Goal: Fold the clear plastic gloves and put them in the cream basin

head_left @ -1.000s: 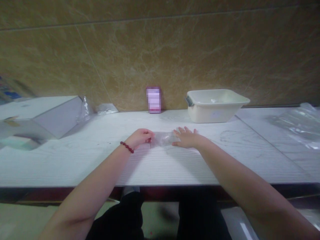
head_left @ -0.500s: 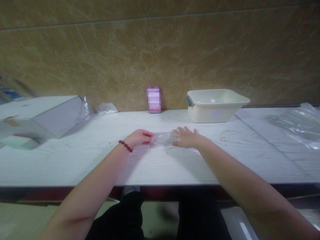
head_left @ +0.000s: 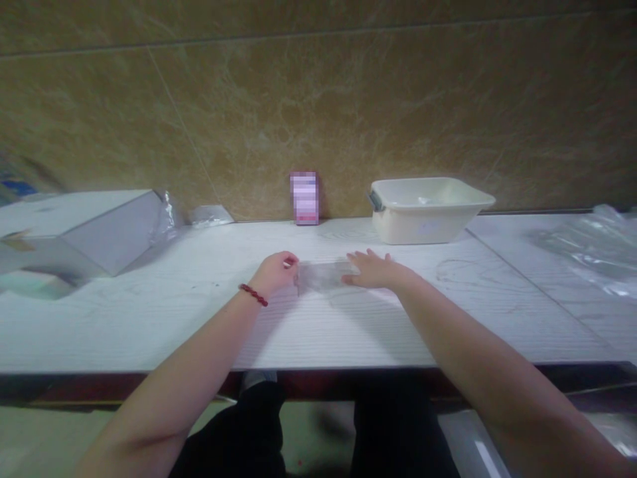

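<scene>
A clear plastic bag (head_left: 322,275) lies flat on the white wood-grain table between my hands. My left hand (head_left: 279,272), with a dark red bead bracelet (head_left: 253,294) at the wrist, pinches the bag's left edge, which is lifted slightly. On the bag's right part rests my right hand (head_left: 372,269), palm down with its fingers spread. Part of the bag is hidden under that hand.
A cream plastic tub (head_left: 423,211) with a grey handle stands at the back right. Upright against the tiled wall leans a phone (head_left: 305,198). A white box (head_left: 109,229) sits on the left, and more clear plastic bags (head_left: 594,249) lie on the right.
My left hand has shifted a little left and up, drawing up the bag's left edge. The bag looks flatter and smoother. My right hand has hardly moved.
</scene>
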Demonstrator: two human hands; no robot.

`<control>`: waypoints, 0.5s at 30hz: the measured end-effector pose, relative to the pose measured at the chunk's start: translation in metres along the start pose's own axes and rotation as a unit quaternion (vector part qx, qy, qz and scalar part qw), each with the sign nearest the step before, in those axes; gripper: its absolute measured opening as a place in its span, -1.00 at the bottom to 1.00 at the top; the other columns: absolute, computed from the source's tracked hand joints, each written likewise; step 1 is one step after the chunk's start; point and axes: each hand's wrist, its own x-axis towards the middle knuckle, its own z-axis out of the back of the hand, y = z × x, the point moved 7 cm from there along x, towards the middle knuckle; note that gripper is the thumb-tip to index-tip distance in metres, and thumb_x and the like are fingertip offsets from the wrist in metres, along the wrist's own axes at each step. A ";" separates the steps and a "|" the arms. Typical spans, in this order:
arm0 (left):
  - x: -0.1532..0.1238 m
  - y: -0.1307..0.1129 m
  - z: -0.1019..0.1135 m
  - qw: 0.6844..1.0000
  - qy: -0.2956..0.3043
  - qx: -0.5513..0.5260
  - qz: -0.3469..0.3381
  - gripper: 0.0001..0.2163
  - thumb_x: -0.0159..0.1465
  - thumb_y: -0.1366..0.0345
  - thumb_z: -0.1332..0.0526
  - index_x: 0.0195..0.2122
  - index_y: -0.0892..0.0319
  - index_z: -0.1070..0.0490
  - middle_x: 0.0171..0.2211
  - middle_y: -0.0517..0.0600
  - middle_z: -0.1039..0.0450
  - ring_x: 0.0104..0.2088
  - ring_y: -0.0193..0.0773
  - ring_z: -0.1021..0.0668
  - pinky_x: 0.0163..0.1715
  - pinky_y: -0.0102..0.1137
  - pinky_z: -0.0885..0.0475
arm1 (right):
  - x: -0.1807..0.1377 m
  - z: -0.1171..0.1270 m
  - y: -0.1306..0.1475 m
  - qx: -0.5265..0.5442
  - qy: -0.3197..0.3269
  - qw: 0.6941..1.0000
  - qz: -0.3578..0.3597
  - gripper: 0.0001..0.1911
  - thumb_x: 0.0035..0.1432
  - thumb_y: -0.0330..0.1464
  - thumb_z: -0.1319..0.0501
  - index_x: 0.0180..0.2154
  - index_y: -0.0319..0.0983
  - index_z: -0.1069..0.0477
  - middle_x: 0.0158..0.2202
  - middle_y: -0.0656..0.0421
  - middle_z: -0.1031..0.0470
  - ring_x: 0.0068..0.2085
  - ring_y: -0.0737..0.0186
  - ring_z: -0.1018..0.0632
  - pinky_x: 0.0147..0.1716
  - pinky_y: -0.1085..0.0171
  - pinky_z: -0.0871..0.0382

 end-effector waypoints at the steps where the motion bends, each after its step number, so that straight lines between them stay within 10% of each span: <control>1: -0.001 -0.007 0.001 0.998 -0.022 0.040 -0.037 -0.81 0.05 0.31 -0.08 -0.34 0.23 -0.39 -0.40 0.01 -0.42 -0.48 -0.30 -0.45 -0.40 -0.40 -0.33 | 0.001 0.002 0.000 0.006 -0.018 1.000 0.003 -0.27 -0.02 0.04 0.13 0.13 -0.16 0.14 0.18 0.12 0.13 0.15 -0.09 0.12 -0.05 -0.24 0.23; 7: -0.017 -0.052 -0.015 0.969 -0.021 0.126 -0.210 -0.71 0.17 0.30 0.04 -0.14 0.25 -0.31 -0.18 0.09 -0.37 -0.15 -0.21 -0.38 -0.10 -0.34 -0.20 | 0.004 0.007 0.028 0.024 -0.122 0.987 0.103 -0.50 0.16 -0.27 0.21 0.10 -0.35 0.03 0.15 0.06 0.03 0.14 0.20 0.00 0.07 0.12 0.13; 15: -0.025 -0.055 -0.044 0.953 0.049 0.227 -0.195 -0.64 0.16 0.42 0.11 -0.01 0.32 -0.16 0.04 0.14 -0.16 0.08 -0.14 -0.13 0.05 -0.14 0.09 | -0.001 -0.005 0.064 0.010 -0.155 0.977 0.149 -0.52 0.15 -0.37 0.24 0.08 -0.43 -0.01 0.12 0.01 -0.04 0.12 0.20 -0.08 0.05 0.15 0.07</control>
